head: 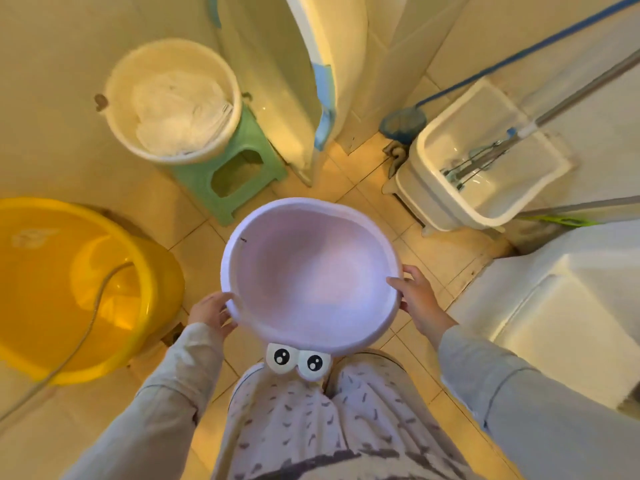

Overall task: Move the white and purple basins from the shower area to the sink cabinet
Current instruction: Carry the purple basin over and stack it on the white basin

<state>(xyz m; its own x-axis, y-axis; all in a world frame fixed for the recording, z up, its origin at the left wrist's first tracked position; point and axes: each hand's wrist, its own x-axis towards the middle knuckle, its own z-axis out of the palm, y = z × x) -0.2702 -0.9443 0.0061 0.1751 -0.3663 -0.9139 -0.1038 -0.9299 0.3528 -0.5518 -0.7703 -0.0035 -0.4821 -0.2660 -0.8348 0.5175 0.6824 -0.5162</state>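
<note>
I hold the purple basin [311,271] level in front of my body, above the tiled floor. It is round, pale lilac and has nothing in it. My left hand [212,315] grips its near-left rim and my right hand [417,299] grips its right rim. The white basin [119,83] stands on a green plastic stool [230,174] at the upper left, with white cloth lying inside it.
A large yellow tub [41,289] with a hose running into it fills the left side. A white mop sink [485,157] with a mop handle in it stands at the right. A white toilet [561,317] is at the lower right.
</note>
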